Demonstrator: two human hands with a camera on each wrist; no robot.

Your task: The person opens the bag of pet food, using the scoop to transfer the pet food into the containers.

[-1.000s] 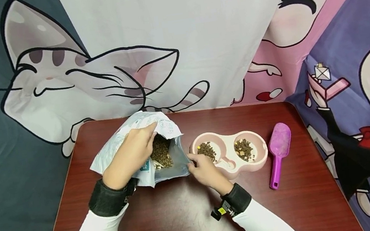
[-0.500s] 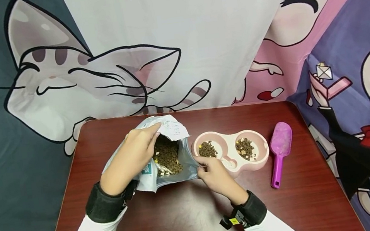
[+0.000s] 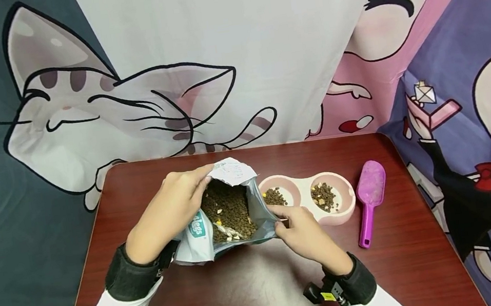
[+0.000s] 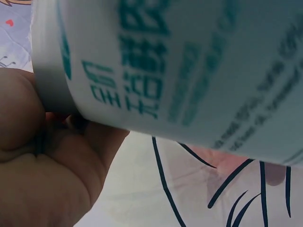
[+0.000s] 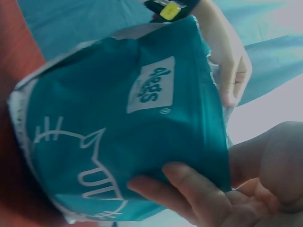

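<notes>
A bag of pet kibble (image 3: 195, 242) is tilted with its mouth toward me, and brown kibble (image 3: 229, 209) with some pale pieces shows inside. My left hand (image 3: 180, 195) grips the upper left edge of the mouth. At the opposite edge, my right hand (image 3: 299, 228) pinches the bag's rim between thumb and fingers. The right wrist view shows the bag's teal front (image 5: 142, 127) with a white cat outline and the right fingers (image 5: 194, 189) lying against it. White, printed bag wall (image 4: 156, 71) fills most of the left wrist view, beside the left hand (image 4: 47, 170).
Just right of the bag stands a pink double bowl (image 3: 303, 192), with some kibble in both hollows. A purple scoop (image 3: 371, 185) lies farther right on the brown table (image 3: 246, 297). Behind the table hangs a cartoon-printed cloth (image 3: 234, 30).
The bag has tipped toward me and its mouth is wider, showing more kibble. My right hand has shifted right and nearer with the rim; the left keeps its grip.
</notes>
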